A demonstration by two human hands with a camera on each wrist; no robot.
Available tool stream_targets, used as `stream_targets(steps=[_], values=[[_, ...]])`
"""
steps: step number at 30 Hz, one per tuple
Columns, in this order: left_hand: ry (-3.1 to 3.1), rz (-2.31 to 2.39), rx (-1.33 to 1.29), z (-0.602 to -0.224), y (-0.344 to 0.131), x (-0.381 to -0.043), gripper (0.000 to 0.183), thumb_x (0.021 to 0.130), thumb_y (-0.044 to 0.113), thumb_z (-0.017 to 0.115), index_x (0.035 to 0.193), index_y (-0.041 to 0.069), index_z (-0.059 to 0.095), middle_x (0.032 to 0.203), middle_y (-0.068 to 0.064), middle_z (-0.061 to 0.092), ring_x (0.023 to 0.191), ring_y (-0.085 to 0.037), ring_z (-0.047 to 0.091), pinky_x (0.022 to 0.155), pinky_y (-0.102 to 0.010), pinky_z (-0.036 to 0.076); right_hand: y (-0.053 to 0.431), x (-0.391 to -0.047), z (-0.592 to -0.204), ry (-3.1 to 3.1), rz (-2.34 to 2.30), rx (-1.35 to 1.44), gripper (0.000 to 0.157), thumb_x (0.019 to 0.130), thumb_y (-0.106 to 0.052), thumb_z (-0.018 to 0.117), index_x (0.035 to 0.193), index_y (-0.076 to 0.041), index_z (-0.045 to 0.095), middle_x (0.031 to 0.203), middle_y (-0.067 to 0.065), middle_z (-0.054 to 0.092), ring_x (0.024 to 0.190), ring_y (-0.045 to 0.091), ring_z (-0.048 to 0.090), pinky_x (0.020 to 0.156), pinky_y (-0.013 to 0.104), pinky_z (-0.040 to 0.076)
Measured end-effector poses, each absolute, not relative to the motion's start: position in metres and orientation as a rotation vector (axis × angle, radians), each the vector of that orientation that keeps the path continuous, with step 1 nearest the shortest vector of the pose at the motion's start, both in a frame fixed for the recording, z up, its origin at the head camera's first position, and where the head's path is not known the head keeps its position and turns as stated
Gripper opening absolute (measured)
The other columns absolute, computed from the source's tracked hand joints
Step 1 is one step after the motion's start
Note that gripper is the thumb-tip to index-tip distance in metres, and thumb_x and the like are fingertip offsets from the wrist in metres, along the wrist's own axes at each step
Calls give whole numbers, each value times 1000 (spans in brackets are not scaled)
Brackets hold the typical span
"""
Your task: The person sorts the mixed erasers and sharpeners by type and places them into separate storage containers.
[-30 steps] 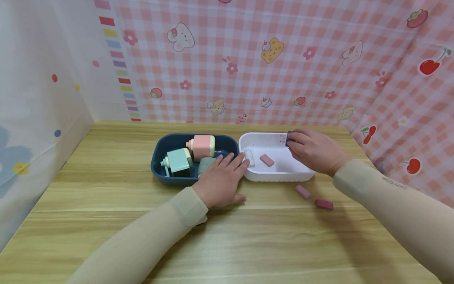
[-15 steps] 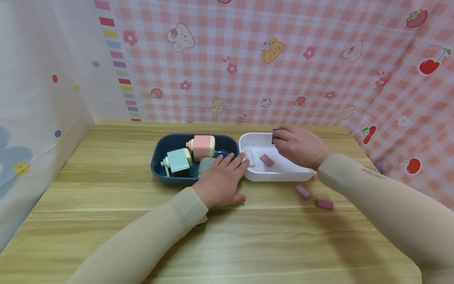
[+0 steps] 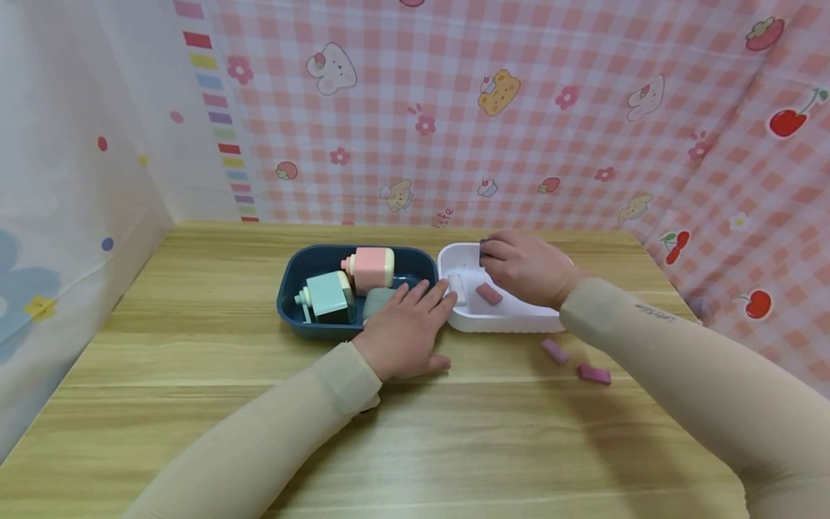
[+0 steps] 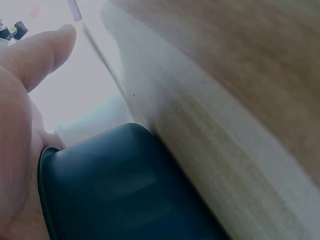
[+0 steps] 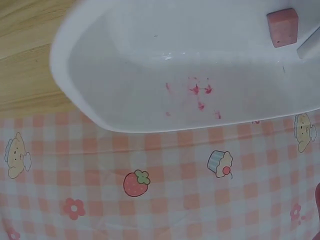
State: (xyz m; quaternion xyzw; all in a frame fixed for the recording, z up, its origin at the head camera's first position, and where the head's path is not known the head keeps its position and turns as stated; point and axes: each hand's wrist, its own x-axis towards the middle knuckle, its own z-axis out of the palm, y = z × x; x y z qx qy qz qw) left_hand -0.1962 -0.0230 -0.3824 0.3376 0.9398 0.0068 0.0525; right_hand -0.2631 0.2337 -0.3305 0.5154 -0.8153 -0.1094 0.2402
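My right hand is over the back of a white tray, its fingers pinching a small dark blue block mostly hidden by them. Inside that tray lie a pink block and a white piece. Pink marks show on its inner wall in the right wrist view. My left hand lies with fingers extended over the near right corner of a dark blue tray, fingertips by the seam between the trays. A grey-green object in the dark tray is partly covered by it.
The dark tray also holds a mint-green toy and a pink one, both with cream parts. On the wooden table in front of the white tray lie a light pink block and a deep pink block. A checked cloth hangs behind.
My right hand has moved left along the back of the white tray with the dark blue block. The left hand has stayed where it was.
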Motion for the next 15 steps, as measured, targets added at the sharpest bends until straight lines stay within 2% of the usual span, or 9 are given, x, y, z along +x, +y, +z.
stream_targets(steps=[3, 7, 10, 15], values=[[2859, 22, 1028, -383, -23, -196, 103, 94, 69, 65, 171, 20, 17, 180, -4, 10, 165, -33, 15, 133, -56, 14, 231, -263, -332, -2260, -316, 1414, 16, 94, -4, 76, 109, 1, 78, 116, 14, 76, 115, 31, 69, 103, 42, 59], [2864, 25, 1031, -383, -23, -196, 103, 94, 69, 66, 171, 20, 18, 180, -4, 10, 165, -33, 15, 133, -56, 15, 228, -262, -332, -2306, -357, 1401, 28, 97, -25, 77, 111, 0, 77, 119, 14, 75, 118, 31, 67, 104, 43, 58], [2863, 29, 1029, -383, -23, -195, 103, 93, 69, 66, 171, 20, 18, 180, -4, 9, 165, -33, 15, 133, -56, 15, 226, -261, -332, -2327, -383, 1397, 31, 98, -28, 77, 113, -1, 77, 121, 13, 75, 119, 31, 67, 105, 44, 58], [2856, 37, 1022, -383, -23, -196, 103, 93, 69, 66, 171, 21, 17, 180, -3, 9, 165, -33, 14, 133, -56, 14, 224, -261, -334, -2305, -392, 1400, 24, 96, -23, 78, 109, -3, 77, 119, 12, 76, 117, 31, 68, 105, 42, 57]])
